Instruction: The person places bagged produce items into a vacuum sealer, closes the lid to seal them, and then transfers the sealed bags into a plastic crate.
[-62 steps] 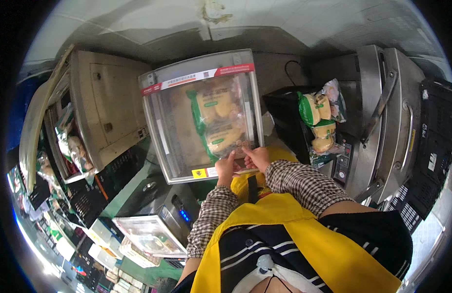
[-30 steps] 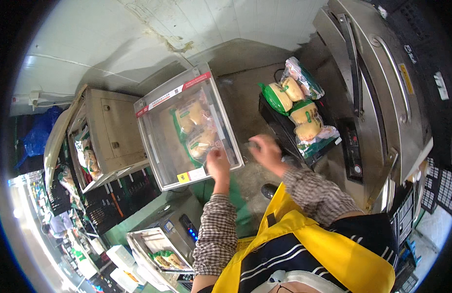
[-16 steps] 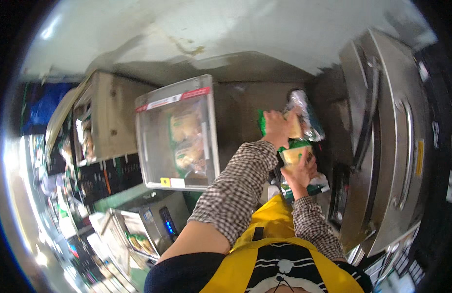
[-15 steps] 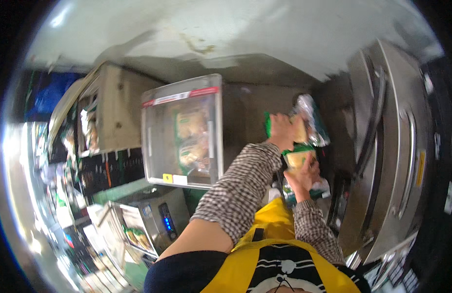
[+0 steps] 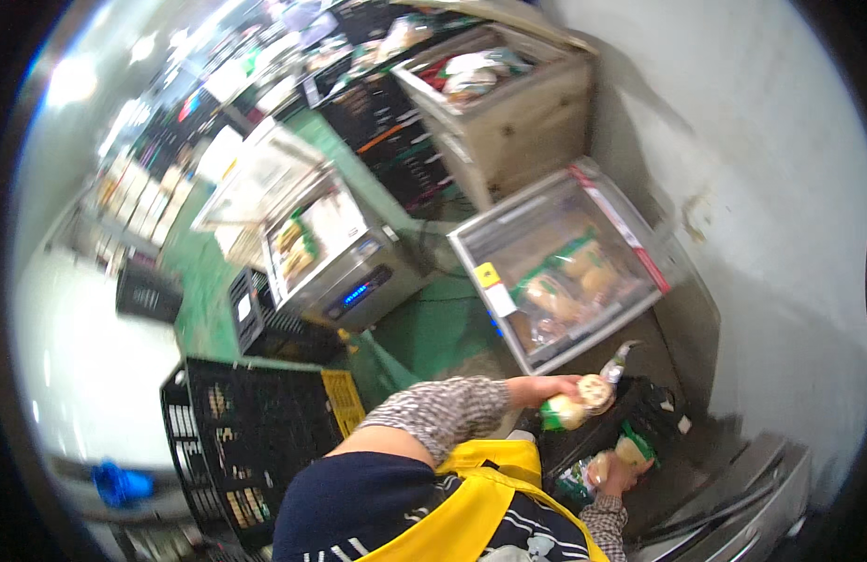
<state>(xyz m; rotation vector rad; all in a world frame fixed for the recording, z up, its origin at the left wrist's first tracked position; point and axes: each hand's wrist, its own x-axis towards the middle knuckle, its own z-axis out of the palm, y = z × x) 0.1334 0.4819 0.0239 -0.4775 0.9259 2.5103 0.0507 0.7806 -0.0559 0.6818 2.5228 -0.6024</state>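
Note:
In my left hand (image 5: pixel 546 388) is a clear bag of lotus root (image 5: pixel 597 394) with green trim, and the fingers are closed round it. A cut end with round holes faces up, and a loose flap of the bag sticks out beyond it. My right hand (image 5: pixel 619 476) is closed on a second bag of lotus root (image 5: pixel 634 448), lower on the dark surface near the steel edge. Beside the left hand, under a clear lid (image 5: pixel 546 253), more bagged lotus root (image 5: pixel 551 295) lies in a vacuum sealer.
Another vacuum sealer (image 5: pixel 354 281), lid raised, stands left with green-trimmed bags inside. Black crates (image 5: pixel 256 440) stand at lower left on the green floor. Behind the clear lid is a worn box (image 5: pixel 527 122) of bags. A steel machine (image 5: pixel 752 506) borders the lower right.
The view has swung to the left. My left hand has lifted a lotus root bag off the dark surface toward the clear lid, while my right stays low by the other bags.

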